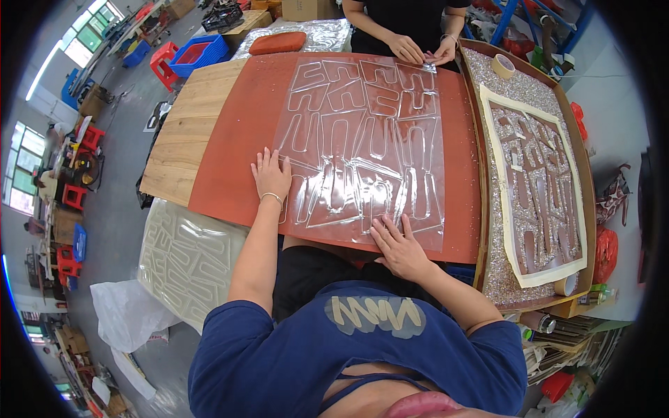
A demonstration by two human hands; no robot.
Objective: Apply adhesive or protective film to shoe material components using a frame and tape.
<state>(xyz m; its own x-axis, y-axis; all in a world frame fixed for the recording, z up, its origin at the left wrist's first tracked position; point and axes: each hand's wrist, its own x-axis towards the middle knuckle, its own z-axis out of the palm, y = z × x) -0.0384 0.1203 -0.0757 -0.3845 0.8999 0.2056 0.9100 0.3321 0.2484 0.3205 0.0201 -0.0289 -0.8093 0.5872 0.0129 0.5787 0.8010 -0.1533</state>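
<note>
the clear sheet (338, 102) lies on the red board (229, 136), straight in front of the person and mostly between and beyond their two hands. its long axis seems to run away from the body, from the near edge of the board towards the far side, though the fisheye bend makes that a little uncertain.

the left hand (272, 177) is palm down at the sheet's left edge, about midway along it, fingers spread and pointing away; it holds nothing. the right hand (402, 245) is also loose and flat, fingers fanned over the sheet's near edge, towards its right corner, with nothing grasped. so the right hand is the closer one to the near edge, and the left hand to the left edge; most of the sheet stretches out beyond both.

at the far right corner, a co-worker's hands (422, 53) meet over the sheet's edge; what they pinch is too small to make out, and they cover part of that corner. the co-worker's head is cut off by the frame.

bright glare washes out the middle of the near half, hiding some of the looped outlines. whether the left fingertips rest on the sheet or just beside it on the board, i cannot tell.
</note>
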